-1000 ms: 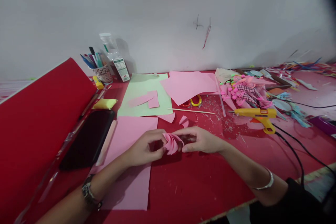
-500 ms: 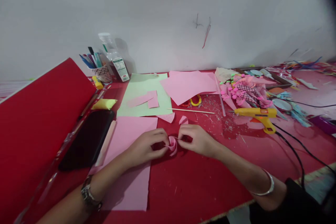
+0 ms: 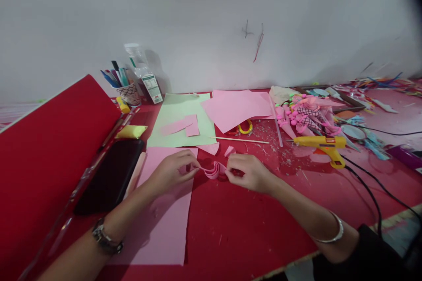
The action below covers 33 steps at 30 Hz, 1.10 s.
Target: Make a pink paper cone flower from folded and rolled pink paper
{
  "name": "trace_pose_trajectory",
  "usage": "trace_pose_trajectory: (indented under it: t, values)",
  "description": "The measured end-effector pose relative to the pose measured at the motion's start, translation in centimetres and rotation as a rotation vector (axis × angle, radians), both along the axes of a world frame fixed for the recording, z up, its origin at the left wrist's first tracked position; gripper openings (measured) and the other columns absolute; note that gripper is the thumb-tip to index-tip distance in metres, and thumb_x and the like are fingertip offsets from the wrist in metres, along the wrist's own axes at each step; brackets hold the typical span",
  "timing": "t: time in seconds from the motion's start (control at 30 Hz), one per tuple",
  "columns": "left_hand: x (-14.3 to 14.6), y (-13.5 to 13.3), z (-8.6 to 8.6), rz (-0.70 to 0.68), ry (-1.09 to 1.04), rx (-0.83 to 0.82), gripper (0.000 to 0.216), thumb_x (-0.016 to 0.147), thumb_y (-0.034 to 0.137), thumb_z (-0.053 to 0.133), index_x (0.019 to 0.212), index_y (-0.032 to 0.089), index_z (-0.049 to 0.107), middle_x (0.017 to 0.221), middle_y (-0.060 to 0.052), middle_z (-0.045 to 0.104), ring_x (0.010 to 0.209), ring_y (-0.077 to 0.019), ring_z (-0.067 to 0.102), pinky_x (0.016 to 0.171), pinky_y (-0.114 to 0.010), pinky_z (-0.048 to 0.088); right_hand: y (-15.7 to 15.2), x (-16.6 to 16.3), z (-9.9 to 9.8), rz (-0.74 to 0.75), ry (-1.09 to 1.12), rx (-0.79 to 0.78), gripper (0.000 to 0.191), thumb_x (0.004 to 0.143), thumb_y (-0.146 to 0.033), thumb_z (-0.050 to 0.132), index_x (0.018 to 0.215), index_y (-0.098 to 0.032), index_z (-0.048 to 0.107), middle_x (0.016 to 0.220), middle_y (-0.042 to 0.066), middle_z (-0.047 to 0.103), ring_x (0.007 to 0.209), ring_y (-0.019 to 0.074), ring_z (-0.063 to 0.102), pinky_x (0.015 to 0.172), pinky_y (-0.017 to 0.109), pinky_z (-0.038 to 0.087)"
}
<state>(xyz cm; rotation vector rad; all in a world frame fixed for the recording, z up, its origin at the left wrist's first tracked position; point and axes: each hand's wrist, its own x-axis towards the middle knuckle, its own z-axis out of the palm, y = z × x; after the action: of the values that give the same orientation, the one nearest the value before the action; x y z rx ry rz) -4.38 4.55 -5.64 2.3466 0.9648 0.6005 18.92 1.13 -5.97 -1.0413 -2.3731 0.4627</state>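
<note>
A curled pink paper strip (image 3: 212, 171) stretches between my two hands, coiled in its middle. My left hand (image 3: 174, 169) pinches its left end, above the edge of a large pink sheet (image 3: 165, 228). At the other end, my right hand (image 3: 249, 173) grips the strip between thumb and fingers. A small pink paper piece (image 3: 230, 151) lies just behind my right hand. Another cut pink piece (image 3: 209, 147) rests a little further left. Behind them is a thin wooden stick (image 3: 239, 139).
A yellow glue gun (image 3: 321, 142) with black cables lies at the right, near a pile of pink paper cones (image 3: 306, 116). A black phone (image 3: 108, 178) is at the left, beside a red board (image 3: 56, 153). Green paper (image 3: 171, 109) and yellow-handled scissors (image 3: 245, 127) lie further back.
My left hand has moved left and slightly up, away from my right hand. The strip's coil has loosened and spread out sideways between them. My right hand has barely moved.
</note>
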Motion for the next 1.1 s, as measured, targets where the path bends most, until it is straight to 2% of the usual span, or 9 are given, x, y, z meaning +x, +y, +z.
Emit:
trace_pose_trajectory:
  t: [0.23, 0.53, 0.63, 0.77, 0.9, 1.1]
  values:
    - [-0.4, 0.4, -0.3, 0.104, -0.036, 0.006, 0.009, 0.078, 0.018, 0.048, 0.073, 0.018, 0.056, 0.072, 0.001, 0.055, 0.066, -0.0107, 0.049, 0.059, -0.021, 0.038, 0.0, 0.1, -0.1, -0.008, 0.000, 0.009, 0.015, 0.076, -0.018, 0.042, 0.061, -0.018, 0.046, 0.059, -0.001, 0.045, 0.058, 0.0095, 0.039, 0.055, 0.020, 0.030]
    - [0.1, -0.1, -0.3, 0.082, -0.029, -0.058, 0.012, 0.079, 0.021, 0.047, 0.075, 0.017, 0.056, 0.072, 0.000, 0.054, 0.062, -0.0101, 0.048, 0.054, -0.020, 0.038, 0.1, 0.1, -0.2, -0.038, -0.003, 0.001, 0.015, 0.077, -0.018, 0.043, 0.063, -0.017, 0.049, 0.061, -0.001, 0.047, 0.058, 0.0096, 0.040, 0.056, 0.020, 0.031]
    - [0.2, -0.2, -0.2, 0.068, -0.030, -0.069, 0.012, 0.079, 0.019, 0.045, 0.076, 0.017, 0.057, 0.072, 0.000, 0.053, 0.061, -0.0096, 0.048, 0.053, -0.020, 0.038, 0.5, 0.5, 0.6, -0.044, 0.056, -0.015, 0.014, 0.076, -0.017, 0.043, 0.064, -0.017, 0.050, 0.062, -0.001, 0.049, 0.058, 0.0095, 0.042, 0.056, 0.020, 0.033]
    - [0.2, -0.3, 0.0, 0.045, 0.001, -0.064, 0.011, 0.079, 0.017, 0.045, 0.080, 0.018, 0.056, 0.072, 0.001, 0.053, 0.061, -0.0097, 0.048, 0.053, -0.020, 0.039, 0.8, 2.2, 2.6, -0.081, 0.144, -0.043, 0.012, 0.076, -0.016, 0.043, 0.071, -0.017, 0.054, 0.068, 0.001, 0.055, 0.062, 0.0103, 0.048, 0.060, 0.021, 0.037]
    - [0.7, -0.1, 0.1, 0.055, 0.059, -0.025, 0.011, 0.078, 0.021, 0.048, 0.087, 0.020, 0.053, 0.078, 0.000, 0.055, 0.062, -0.0106, 0.049, 0.056, -0.021, 0.040, 0.4, 4.3, 3.6, -0.148, 0.011, -0.114, 0.015, 0.078, -0.018, 0.043, 0.074, -0.017, 0.058, 0.072, 0.002, 0.060, 0.066, 0.0121, 0.053, 0.063, 0.023, 0.039]
    - [2.8, 0.2, 0.8, 0.059, 0.111, 0.021, 0.037, 0.074, 0.027, 0.054, 0.109, 0.022, 0.044, 0.093, -0.003, 0.057, 0.066, -0.0137, 0.053, 0.058, -0.025, 0.042, -0.4, 6.0, 2.0, -0.389, -0.206, -0.114, 0.019, 0.078, -0.021, 0.044, 0.076, -0.017, 0.062, 0.074, 0.004, 0.064, 0.068, 0.0152, 0.057, 0.062, 0.024, 0.039]
